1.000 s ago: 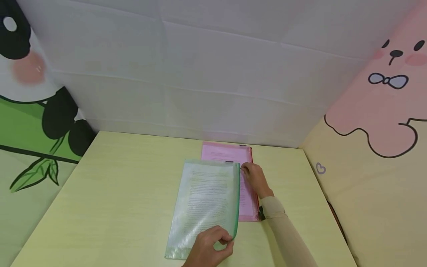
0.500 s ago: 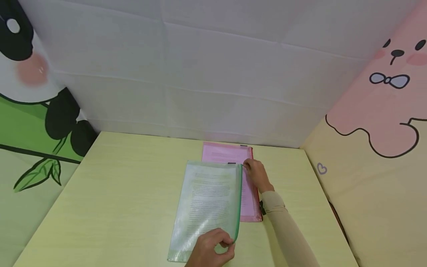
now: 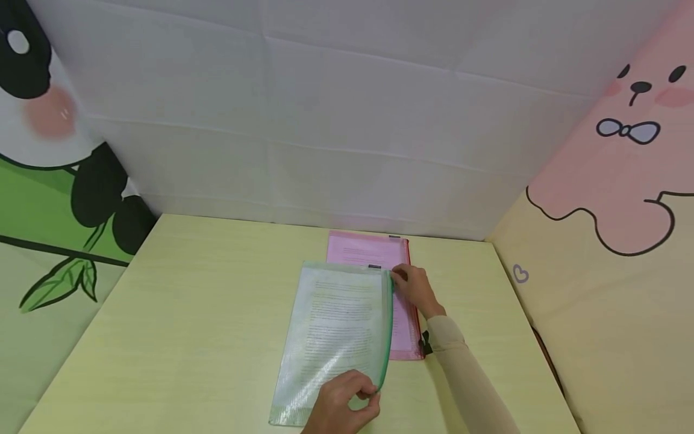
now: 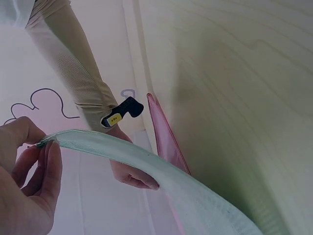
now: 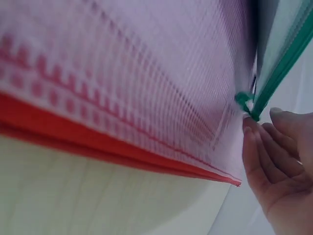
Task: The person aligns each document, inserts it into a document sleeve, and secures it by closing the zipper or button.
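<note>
A clear document pouch with a green zip edge (image 3: 336, 325), printed sheets showing through it, is held between both hands. My left hand (image 3: 345, 401) pinches the near right corner of its zip side between thumb and fingers. In the left wrist view, that side of the green pouch (image 4: 146, 164) is lifted and curves above the table. At the far right corner is my right hand (image 3: 416, 292), its fingertips at the end of the zip. The right wrist view shows a green zip pull (image 5: 243, 99) beside those fingers (image 5: 261, 161).
A pink document pouch (image 3: 363, 244) with a red zip edge lies behind and partly under the green one, near the table's back edge. The pale wood-grain table (image 3: 190, 325) is bounded by a white back wall (image 3: 325, 120) and side walls with cartoon prints.
Both hands keep their places on the green pouch. Its zip edge bows slightly more to the right, and the right fingertips sit a little lower at the far corner.
</note>
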`<action>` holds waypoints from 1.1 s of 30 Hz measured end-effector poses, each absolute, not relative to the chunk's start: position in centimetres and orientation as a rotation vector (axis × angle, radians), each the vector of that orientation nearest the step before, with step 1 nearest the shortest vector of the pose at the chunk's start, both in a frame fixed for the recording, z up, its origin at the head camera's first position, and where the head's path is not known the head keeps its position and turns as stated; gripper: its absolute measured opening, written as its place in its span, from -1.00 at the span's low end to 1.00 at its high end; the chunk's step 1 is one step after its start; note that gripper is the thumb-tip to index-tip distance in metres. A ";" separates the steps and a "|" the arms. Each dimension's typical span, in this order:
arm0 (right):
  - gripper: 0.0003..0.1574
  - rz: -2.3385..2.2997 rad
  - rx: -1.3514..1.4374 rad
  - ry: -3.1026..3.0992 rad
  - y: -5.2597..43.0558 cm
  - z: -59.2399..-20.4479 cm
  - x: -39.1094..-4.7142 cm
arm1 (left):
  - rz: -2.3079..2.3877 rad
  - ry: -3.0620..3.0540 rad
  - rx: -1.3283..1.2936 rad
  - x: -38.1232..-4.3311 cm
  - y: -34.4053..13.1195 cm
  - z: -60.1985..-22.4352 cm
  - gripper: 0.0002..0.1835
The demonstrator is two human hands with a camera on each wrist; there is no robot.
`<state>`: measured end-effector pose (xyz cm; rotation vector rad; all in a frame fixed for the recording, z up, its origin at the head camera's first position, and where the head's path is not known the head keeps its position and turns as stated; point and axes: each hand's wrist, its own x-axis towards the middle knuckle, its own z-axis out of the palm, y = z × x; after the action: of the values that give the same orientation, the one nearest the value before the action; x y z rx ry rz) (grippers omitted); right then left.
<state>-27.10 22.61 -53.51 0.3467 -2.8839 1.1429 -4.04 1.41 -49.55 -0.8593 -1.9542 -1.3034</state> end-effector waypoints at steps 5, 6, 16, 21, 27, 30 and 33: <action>-0.74 1.153 0.325 -2.900 22.4 -53.2 -26.1 | -1.300 -1.949 -0.854 -4.0 1.4 -49.6 -0.65; -0.73 1.153 0.311 -2.906 22.4 -53.0 -25.9 | -1.302 -1.947 -0.855 -4.0 1.4 -49.6 -0.66; -0.77 1.189 0.160 -2.979 22.1 -51.4 -23.6 | -1.308 -1.930 -0.853 -4.0 1.5 -49.8 -0.76; -0.82 1.270 0.116 -3.000 21.9 -50.7 -22.3 | -1.313 -1.924 -0.858 -4.0 1.5 -49.7 -0.87; -0.84 1.373 0.111 -3.020 21.9 -50.3 -20.8 | -1.322 -1.924 -0.862 -3.9 1.6 -49.6 -0.84; -0.81 1.442 0.114 -3.029 21.9 -50.2 -20.0 | -1.333 -1.924 -0.870 -3.9 1.6 -49.7 -0.75; -0.76 1.502 0.122 -3.044 22.0 -50.4 -19.2 | -1.351 -1.928 -0.893 -3.8 1.7 -49.7 -0.70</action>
<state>-19.22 22.04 -50.39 0.1223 -3.0440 1.5023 -3.83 1.69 -49.72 -0.8929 -1.9279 -1.3510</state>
